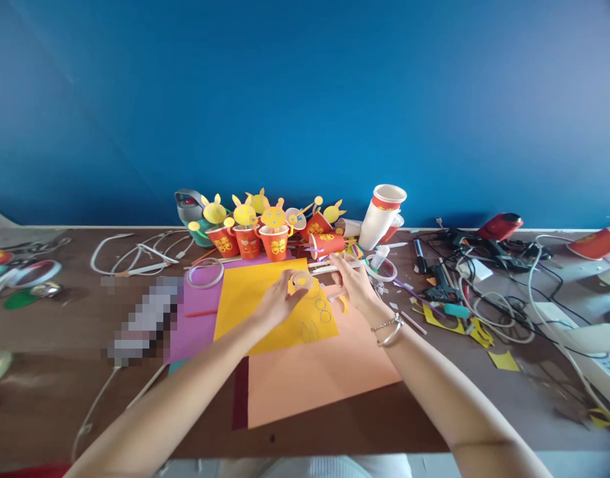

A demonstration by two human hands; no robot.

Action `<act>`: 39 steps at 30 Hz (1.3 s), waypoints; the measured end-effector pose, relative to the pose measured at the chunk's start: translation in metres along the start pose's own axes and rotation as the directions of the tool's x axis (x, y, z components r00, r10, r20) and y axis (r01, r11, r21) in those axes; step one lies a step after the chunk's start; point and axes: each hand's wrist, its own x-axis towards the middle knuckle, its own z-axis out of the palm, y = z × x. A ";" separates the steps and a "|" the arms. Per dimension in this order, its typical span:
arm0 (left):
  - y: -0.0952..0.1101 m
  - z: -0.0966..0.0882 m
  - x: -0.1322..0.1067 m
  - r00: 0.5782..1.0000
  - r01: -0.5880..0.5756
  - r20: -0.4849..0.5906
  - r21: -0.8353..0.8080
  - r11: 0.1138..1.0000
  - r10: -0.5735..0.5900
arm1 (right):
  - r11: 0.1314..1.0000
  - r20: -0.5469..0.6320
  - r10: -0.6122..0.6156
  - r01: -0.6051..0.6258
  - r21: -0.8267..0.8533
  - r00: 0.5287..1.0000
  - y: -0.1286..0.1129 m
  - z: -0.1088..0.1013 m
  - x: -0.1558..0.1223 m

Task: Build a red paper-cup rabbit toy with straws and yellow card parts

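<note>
Left hand [277,302], right hand [352,282] gripped things, apart

Purple paper [198,318] edged left of the yellow sheet [239,312]. Behind it stood red paper cups [275,245], their yellow lettering illegible. Over it, the left hand clasped a round tape roll [301,281]. Below it, peach paper [324,378] stopped short of the table [344,431] edge. At its far right, the right hand pinched a slim white object [323,269].
</note>
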 end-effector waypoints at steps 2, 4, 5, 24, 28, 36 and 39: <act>0.003 0.000 0.006 0.999 -0.040 -0.012 0.013 0.999 0.040 | 0.999 -0.068 -0.027 0.029 0.025 0.997 0.004 -0.002 0.006; 0.008 0.004 0.013 0.995 -0.093 -0.031 0.024 0.995 0.093 | 0.996 -0.153 -0.063 0.071 0.046 0.986 0.010 -0.007 0.010; 0.011 0.007 0.017 0.992 -0.123 -0.034 0.026 0.992 0.123 | 0.995 -0.190 -0.074 0.087 0.057 0.979 0.013 -0.009 0.012; 0.071 0.070 0.055 0.941 -0.324 0.028 0.348 0.879 0.336 | 0.656 -0.235 -0.384 0.085 -0.750 0.893 -0.014 -0.070 0.026; 0.065 0.081 0.065 0.955 -0.270 -0.042 0.287 0.919 0.294 | 0.648 -0.228 -0.363 0.069 -0.759 0.904 -0.016 -0.076 0.027; 0.057 0.062 0.054 0.956 -0.216 -0.171 0.135 0.967 0.237 | 0.955 -0.300 -0.177 0.090 -0.284 0.937 -0.014 -0.063 0.027; 0.054 0.056 0.049 0.953 -0.231 -0.176 0.113 0.966 0.248 | 0.977 -0.278 -0.145 0.093 -0.193 0.950 -0.015 -0.056 0.024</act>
